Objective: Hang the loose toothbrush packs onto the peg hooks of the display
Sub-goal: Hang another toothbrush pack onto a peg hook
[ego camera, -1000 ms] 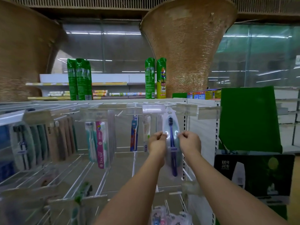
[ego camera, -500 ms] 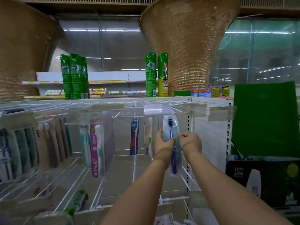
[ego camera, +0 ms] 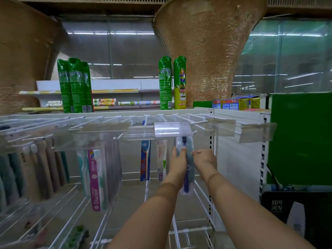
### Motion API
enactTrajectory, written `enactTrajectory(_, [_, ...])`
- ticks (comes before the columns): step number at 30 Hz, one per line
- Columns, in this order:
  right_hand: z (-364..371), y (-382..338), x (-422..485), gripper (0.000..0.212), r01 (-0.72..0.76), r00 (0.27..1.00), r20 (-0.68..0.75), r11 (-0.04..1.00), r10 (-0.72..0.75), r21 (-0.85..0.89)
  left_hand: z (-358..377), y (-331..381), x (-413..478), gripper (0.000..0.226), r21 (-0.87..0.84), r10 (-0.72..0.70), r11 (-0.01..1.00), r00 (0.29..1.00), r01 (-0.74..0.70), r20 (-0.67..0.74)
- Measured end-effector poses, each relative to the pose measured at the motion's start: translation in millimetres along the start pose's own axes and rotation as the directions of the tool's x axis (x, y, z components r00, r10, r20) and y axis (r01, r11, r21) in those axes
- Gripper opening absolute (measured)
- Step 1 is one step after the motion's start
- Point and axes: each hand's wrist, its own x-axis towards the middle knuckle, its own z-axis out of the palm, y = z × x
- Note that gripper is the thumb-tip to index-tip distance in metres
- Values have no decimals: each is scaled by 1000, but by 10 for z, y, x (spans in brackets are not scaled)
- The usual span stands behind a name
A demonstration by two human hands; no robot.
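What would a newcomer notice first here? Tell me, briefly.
The left hand and right hand hold a clear toothbrush pack just under the clear tag holder at centre. Tall green spray cans stand on the top shelf behind, and a pink Doctor pack hangs at left.

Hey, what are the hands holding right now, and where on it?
Both hold the purple toothbrush pack by its upper part: the left hand grips its left edge, thumb on the front; the right hand pinches its right edge.
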Motion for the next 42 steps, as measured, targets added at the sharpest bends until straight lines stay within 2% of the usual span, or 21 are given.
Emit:
enactTrajectory(5, [22,57,-35,37,-1,1000,23,1000,1,-25,-16,-87,-42,38,19,-45,999,999,45,20])
enactTrajectory(10, [-55,128,-154,41,4,1000,15,1000,-4,-5,-39,-125,-247,44,14,-98,995,994,98,54])
enactTrajectory(13, [-123,183,-296,44,26,1000,13,999,-27,32,-51,-137,-387,50,3,-119,993,993,119,26])
enactTrajectory(16, [-179,253,-452,34,48,999,13,997,-49,56,-75,-139,-586,43,0,-115,993,993,115,-37])
enactTrajectory(19, [-199,364,-686,32,53,998,19,994,-55,92,-130,-204,-797,29,23,-101,994,991,103,-90])
enactTrajectory(21, [-221,449,-849,23,24,999,40,994,-28,104,-178,-258,-945,19,15,-133,990,979,137,-155])
enactTrajectory(24, [-274,577,-1081,24,0,999,51,996,-4,86,-245,-359,-1169,19,-31,-181,984,960,178,-216])
enactTrajectory(27, [-309,728,-1289,25,21,999,31,995,-24,93,-310,-464,-1382,20,-81,-193,980,958,179,-214])
enactTrajectory(36, [-246,1039,-1724,20,-37,997,-61,990,46,134,-499,-708,-1848,15,-176,-219,968,948,181,-231])
enactTrajectory(42, [-88,1324,-1861,23,-117,991,-59,989,123,93,-622,-962,-1995,20,-135,-252,964,946,228,-203])
